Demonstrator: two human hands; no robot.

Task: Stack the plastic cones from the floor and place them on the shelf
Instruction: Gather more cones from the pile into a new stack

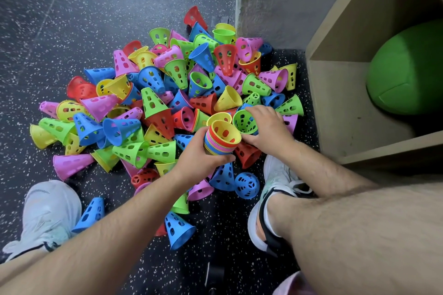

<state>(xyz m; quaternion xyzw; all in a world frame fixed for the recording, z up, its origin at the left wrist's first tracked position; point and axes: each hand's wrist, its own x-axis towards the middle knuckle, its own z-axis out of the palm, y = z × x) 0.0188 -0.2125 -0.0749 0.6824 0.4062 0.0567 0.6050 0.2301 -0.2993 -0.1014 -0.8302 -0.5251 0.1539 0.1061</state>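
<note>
Head view: left hand [200, 159] grips the nested stack [219, 143] above the floor pile [153, 93]; right hand [269, 127] holds a green cone [243, 123] beside it, which may jam if seated tilted.

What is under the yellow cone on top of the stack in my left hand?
Beneath the yellow cone the stack shows nested rims: red, pink, yellow, blue. The left hand grips round it, so the lower cone bodies are hidden.

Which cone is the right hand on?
The green cone, mouth up, beside the stack that the left hand grips; only it has the right hand curled round its rim.
</note>
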